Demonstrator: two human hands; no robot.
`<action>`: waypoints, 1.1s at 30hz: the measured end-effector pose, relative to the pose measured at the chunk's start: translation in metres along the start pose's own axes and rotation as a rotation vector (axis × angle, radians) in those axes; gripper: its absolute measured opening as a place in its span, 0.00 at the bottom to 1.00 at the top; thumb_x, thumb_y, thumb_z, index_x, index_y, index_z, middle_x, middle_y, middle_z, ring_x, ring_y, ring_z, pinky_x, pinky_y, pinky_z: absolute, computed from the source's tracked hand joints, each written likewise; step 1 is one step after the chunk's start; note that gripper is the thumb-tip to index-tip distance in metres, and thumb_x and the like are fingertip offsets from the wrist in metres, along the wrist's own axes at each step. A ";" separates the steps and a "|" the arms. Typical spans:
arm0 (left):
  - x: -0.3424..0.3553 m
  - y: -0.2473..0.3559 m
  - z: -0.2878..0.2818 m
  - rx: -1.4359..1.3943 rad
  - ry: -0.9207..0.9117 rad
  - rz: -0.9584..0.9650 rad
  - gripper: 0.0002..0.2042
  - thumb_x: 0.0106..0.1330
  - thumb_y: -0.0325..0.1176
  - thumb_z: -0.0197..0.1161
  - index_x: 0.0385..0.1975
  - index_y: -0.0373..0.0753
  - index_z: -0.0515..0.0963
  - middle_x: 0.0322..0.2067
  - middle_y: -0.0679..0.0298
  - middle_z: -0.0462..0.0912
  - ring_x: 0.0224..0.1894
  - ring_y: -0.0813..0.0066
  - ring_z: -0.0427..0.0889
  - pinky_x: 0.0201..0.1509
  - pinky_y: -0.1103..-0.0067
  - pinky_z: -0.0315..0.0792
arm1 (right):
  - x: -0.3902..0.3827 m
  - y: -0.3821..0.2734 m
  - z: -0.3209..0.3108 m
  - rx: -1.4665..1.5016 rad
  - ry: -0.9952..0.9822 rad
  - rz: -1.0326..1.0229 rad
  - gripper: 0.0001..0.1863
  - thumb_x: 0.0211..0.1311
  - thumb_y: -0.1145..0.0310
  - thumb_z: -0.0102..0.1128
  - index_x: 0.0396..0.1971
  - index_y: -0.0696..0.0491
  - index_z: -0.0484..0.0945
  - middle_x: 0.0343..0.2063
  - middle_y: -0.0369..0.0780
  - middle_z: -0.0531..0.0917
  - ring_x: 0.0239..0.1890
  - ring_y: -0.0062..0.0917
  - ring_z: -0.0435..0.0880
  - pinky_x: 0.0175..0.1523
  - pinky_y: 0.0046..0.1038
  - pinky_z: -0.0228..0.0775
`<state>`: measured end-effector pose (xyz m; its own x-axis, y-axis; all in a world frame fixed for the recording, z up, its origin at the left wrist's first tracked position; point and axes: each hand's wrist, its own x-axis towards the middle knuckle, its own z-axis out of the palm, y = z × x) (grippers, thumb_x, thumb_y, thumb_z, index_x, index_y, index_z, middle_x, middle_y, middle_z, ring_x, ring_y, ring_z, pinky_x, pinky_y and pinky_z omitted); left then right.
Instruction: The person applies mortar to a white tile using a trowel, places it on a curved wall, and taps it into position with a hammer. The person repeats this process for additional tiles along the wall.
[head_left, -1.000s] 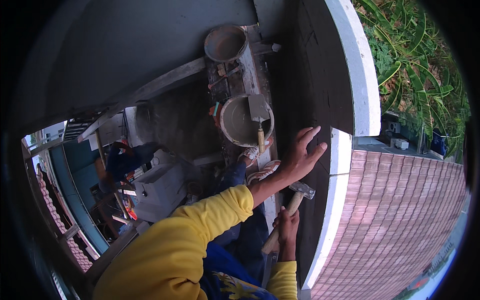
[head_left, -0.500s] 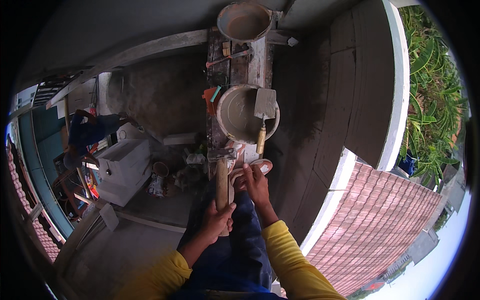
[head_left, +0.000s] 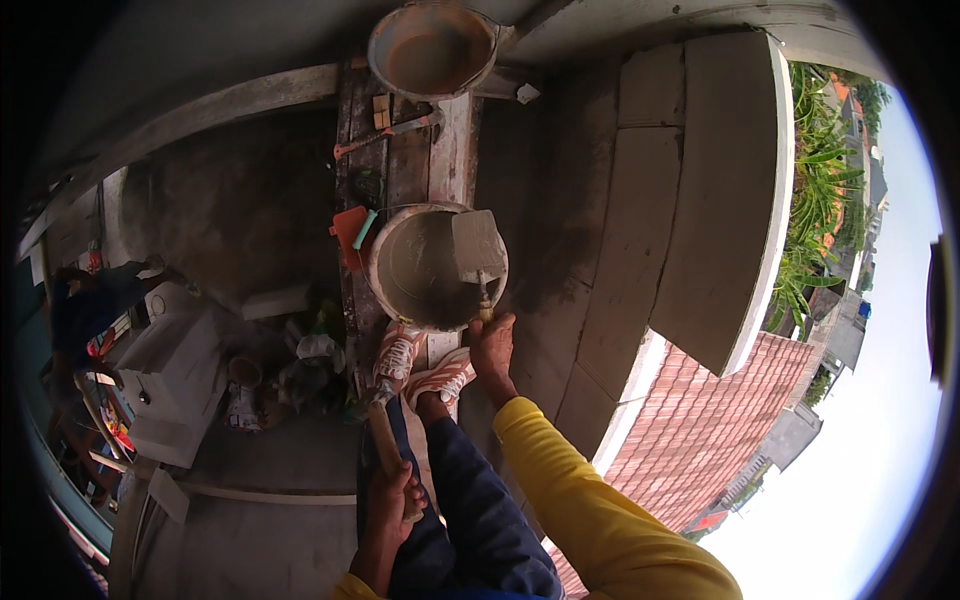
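My left hand (head_left: 392,500) is closed round the wooden handle of a hammer (head_left: 386,440), its metal head pointing away from me beside my shoe. My right hand (head_left: 492,350) grips the wooden handle of a trowel (head_left: 477,245). The flat, mortar-smeared blade lies over the right side of a round bucket (head_left: 376,280) with wet grey mortar in it. An orange plastic piece (head_left: 348,232) with a turquoise handle stands against the bucket's left side.
I stand on a plank scaffold (head_left: 408,160). Farther along it lie a red-handled hammer (head_left: 390,134) and a second bucket (head_left: 375,60). At right runs a grey block wall (head_left: 690,200), with roof tiles (head_left: 710,430) beyond. A person (head_left: 90,310) works below left, near a white box (head_left: 175,370).
My right hand has reached forward and taken hold of the trowel's handle. My left hand has drawn down and back with the hammer. The view has shifted right.
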<state>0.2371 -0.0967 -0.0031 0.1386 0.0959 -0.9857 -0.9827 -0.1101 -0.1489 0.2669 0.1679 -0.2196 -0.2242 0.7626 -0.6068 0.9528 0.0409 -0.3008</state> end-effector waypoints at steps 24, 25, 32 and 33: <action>0.003 0.044 0.021 0.241 0.074 -0.010 0.11 0.75 0.36 0.70 0.44 0.47 0.72 0.30 0.70 0.73 0.23 0.81 0.73 0.25 0.78 0.71 | 0.235 -0.078 -0.143 0.386 0.669 -0.102 0.27 0.78 0.56 0.60 0.59 0.65 0.67 0.54 0.64 0.80 0.58 0.61 0.81 0.62 0.52 0.70; 0.002 0.044 0.023 0.255 0.080 -0.001 0.11 0.75 0.36 0.70 0.44 0.47 0.71 0.30 0.70 0.73 0.24 0.81 0.73 0.25 0.78 0.71 | 0.221 -0.068 -0.140 0.386 0.668 -0.056 0.27 0.78 0.56 0.60 0.59 0.65 0.67 0.53 0.64 0.80 0.57 0.61 0.81 0.62 0.53 0.71; 0.001 0.030 0.015 0.336 0.070 0.068 0.11 0.75 0.36 0.69 0.44 0.46 0.71 0.31 0.70 0.72 0.24 0.81 0.73 0.25 0.78 0.70 | 0.122 0.038 -0.118 0.401 0.671 0.037 0.26 0.79 0.55 0.60 0.59 0.62 0.68 0.50 0.62 0.83 0.53 0.61 0.83 0.59 0.52 0.73; 0.001 0.026 0.010 0.333 0.073 0.076 0.11 0.75 0.36 0.69 0.44 0.46 0.71 0.31 0.70 0.72 0.24 0.81 0.73 0.25 0.78 0.70 | 0.105 0.055 -0.113 0.412 0.668 0.041 0.26 0.79 0.55 0.60 0.59 0.62 0.68 0.49 0.61 0.83 0.52 0.60 0.84 0.58 0.51 0.73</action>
<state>0.2103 -0.0898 -0.0077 0.0606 0.0279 -0.9978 -0.9751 0.2155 -0.0532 0.3186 0.3233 -0.2161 0.1041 0.9903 -0.0919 0.7758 -0.1387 -0.6156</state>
